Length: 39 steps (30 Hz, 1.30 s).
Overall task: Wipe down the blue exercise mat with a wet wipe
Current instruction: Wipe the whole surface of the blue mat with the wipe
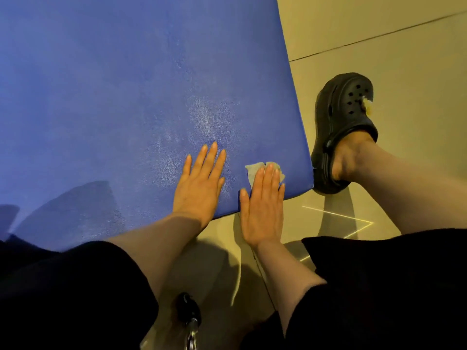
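The large blue padded exercise mat (113, 97) lies flat on the pale tiled floor (379, 34), and the person crouches at its near right corner. The right hand (264, 205) presses a small crumpled whitish wet wipe (252, 170) onto the mat with straight, flat fingers; nothing is pinched, the wipe simply sits trapped beneath the fingertips, peeking out ahead and to the left of them. The left hand (199, 184) rests just beside it, palm down and fingers spread, bracing on the mat and holding nothing.

To do this stroke well, I would keep even pressure through the flat fingers so the wipe slides rather than bunches, and overlap passes toward the corner edge. A faint damp sheen shows beyond the left hand. A black perforated clog (343, 127) stands just off the mat's right edge.
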Tool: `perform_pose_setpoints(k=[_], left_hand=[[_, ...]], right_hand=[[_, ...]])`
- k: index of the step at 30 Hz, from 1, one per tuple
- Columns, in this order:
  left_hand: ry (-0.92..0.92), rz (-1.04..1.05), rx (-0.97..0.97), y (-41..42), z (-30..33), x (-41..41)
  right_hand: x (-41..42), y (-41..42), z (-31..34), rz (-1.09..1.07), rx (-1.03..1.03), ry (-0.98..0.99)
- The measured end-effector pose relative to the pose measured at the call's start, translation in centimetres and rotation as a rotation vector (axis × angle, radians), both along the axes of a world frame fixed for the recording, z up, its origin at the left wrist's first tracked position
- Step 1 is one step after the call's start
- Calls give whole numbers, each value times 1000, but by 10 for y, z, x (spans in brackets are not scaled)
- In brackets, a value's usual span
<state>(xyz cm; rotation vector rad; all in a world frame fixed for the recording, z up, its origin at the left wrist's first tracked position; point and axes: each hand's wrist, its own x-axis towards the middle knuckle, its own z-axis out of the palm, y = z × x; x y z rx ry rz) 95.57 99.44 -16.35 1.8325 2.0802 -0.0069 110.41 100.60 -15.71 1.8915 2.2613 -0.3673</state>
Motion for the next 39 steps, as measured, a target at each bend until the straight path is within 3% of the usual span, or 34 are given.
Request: perform_pose_setpoints(k=[7,12,19,23,29,32,35,39], left_hand=[[38,-2,105,5,-15,3],[61,-18,97,-2,-18,2],[111,-8,126,4,-23,3],[91,2,143,4,-24,4],[110,-14,77,2,-21,4],[78,-1,32,-1,-13,4],[-68,85,87,11,2,-2],[-122,309,265,62,12,-22]], right_hand=[[-28,55,-8,-68,53,71],[-38,124,-10,47,14,132],[-24,37,-9,71,35,95],[-31,45,-14,80,65,52],[-53,102,-13,120,35,172],[-42,78,-11,194,-1,206],[-28,35,-7,263,-28,207],[-49,62,-2,262,-2,252]])
